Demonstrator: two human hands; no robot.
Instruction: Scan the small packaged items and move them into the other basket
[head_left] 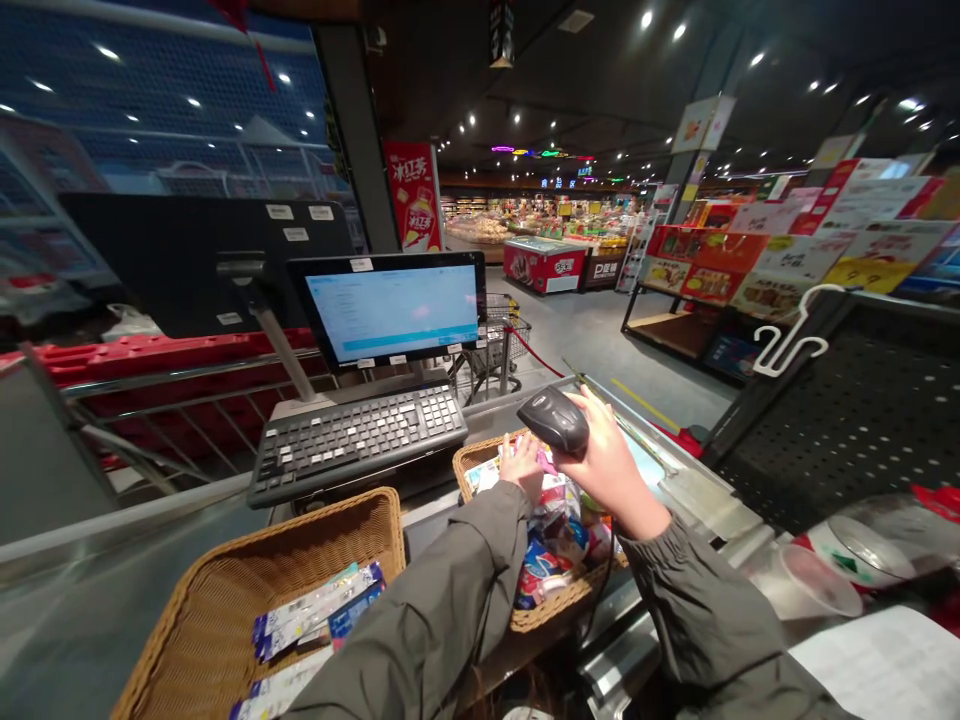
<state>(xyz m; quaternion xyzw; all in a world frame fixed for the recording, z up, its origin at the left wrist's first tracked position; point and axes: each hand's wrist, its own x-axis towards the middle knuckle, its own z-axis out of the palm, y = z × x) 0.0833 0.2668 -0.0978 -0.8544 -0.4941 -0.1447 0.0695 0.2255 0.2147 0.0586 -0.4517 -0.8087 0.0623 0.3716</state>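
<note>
My right hand (609, 455) is closed around a black handheld barcode scanner (555, 418), holding it above a wicker basket (559, 612) of mixed packets. A dark cable hangs down below it. My left hand (523, 466) reaches into the same basket, its fingers stretched out over the goods, beside a pink packet (544, 458). Blue and red snack packets (544, 570) fill the near part of that basket. To the left stands a larger wicker basket (210, 590), with several slim white-and-blue packets (315, 610) on its bottom.
Behind the baskets are a black keyboard (360, 435) and a lit checkout screen (397, 310). Clear plastic containers (806, 580) and a white sheet (885, 660) lie at the right. A black perforated panel (847, 400) with white hooks (791, 345) rises there.
</note>
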